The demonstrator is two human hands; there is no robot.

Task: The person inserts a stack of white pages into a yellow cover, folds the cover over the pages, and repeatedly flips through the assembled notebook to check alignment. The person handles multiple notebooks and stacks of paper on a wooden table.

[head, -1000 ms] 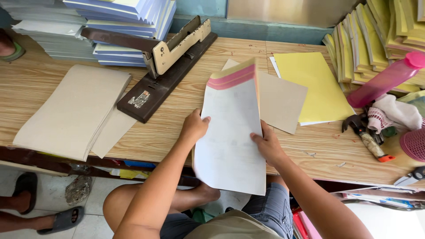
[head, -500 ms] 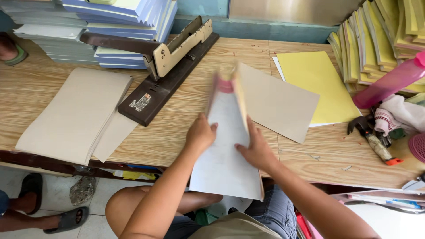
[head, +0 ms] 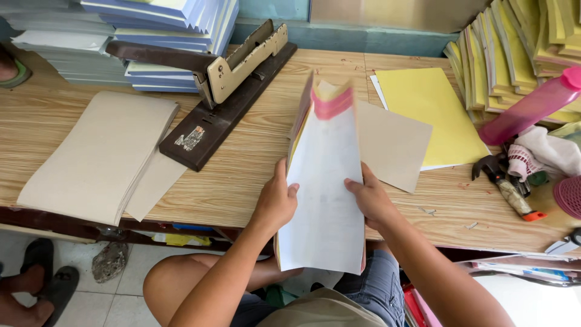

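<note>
Both my hands hold a thin sheaf of paper point(head: 324, 181) upright over the front edge of the wooden table point(head: 254, 151); its top sheet is white with a pink band, with yellow and pink sheets behind. My left hand point(head: 275, 203) grips its left edge, thumb on the front. My right hand point(head: 369, 197) grips the right edge. The top of the sheaf is blurred. A brown card sheet point(head: 393, 142) lies flat just behind it.
A large long-arm stapler point(head: 230, 91) lies diagonally at the middle left. A stack of brown card point(head: 100, 154) sits at the left, yellow sheets point(head: 426, 112) at the right. Pink bottle point(head: 532, 106), cloth and hand tool point(head: 505, 184) crowd the right edge. Paper stacks line the back.
The sheaf has turned from flat-facing to nearly edge-on and upright, shifting slightly right. Both hands slid lower along its edges and stayed gripped on it.
</note>
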